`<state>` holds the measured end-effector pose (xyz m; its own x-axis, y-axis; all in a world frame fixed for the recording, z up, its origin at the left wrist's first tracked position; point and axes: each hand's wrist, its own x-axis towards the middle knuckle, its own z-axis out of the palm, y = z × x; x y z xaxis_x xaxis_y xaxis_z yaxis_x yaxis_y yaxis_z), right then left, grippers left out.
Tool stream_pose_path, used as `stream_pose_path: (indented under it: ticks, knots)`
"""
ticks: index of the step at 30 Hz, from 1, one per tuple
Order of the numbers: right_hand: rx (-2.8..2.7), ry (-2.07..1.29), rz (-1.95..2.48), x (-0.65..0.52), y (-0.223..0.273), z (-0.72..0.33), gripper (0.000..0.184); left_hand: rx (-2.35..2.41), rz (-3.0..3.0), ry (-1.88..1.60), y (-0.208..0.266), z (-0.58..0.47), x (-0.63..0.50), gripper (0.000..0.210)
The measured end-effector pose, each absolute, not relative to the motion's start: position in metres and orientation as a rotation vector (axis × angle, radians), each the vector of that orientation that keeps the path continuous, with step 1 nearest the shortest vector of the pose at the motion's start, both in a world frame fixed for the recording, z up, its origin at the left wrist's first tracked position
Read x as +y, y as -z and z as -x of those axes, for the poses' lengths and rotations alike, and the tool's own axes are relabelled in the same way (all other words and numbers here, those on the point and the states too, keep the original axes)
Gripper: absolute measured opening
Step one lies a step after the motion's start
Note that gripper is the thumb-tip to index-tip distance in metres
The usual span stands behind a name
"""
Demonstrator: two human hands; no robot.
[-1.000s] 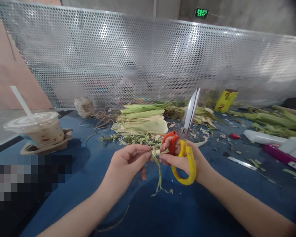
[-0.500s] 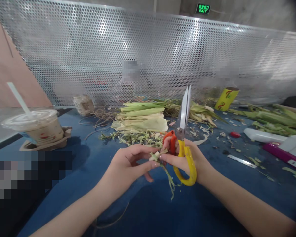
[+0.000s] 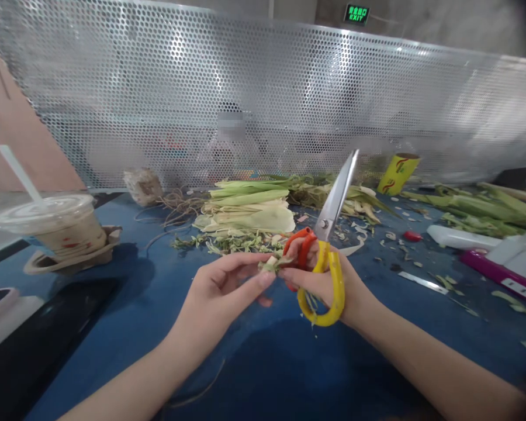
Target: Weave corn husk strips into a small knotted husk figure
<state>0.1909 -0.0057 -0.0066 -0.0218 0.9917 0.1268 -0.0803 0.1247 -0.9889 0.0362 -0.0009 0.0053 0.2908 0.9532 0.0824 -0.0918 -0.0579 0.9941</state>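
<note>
Thumb and fingers of my left hand (image 3: 230,298) pinch a small greenish-white piece of husk (image 3: 272,264), bunched like a knot. My right hand (image 3: 328,280) touches its other side with thumb and fingertips. Hooked over that same hand is a pair of scissors (image 3: 333,210) with one red and one yellow handle. The blades point up and away, nearly closed together. Beyond the hands lie a row of small knotted green pieces (image 3: 228,242) and a stack of pale green corn husks (image 3: 248,210).
An iced drink cup (image 3: 65,225) stands in a cardboard holder on the left, near a phone (image 3: 0,298). On the right are husk scraps, a blade (image 3: 423,283), a purple-and-white tool (image 3: 499,275) and a yellow tube (image 3: 398,174). Twine (image 3: 182,207) lies behind; a perforated metal screen (image 3: 267,88) bounds the table.
The scissors have tilted to the right. Green strands that hung below my hands now show behind the yellow handle. The view has shifted slightly to the right.
</note>
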Motion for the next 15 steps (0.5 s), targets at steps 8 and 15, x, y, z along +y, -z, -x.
stream_pose_path:
  ticks: [8, 15]
  knots:
    - [-1.349, -0.951, 1.024, -0.016, 0.006, -0.185, 0.024, 0.949, -1.254, -0.883, -0.003, -0.037, 0.003, 0.025]
    - [-1.408, -0.769, 0.975, -0.018, 0.003, -0.190, 0.023, 0.959, -1.303, -0.902, -0.006, -0.035, 0.002, 0.020]
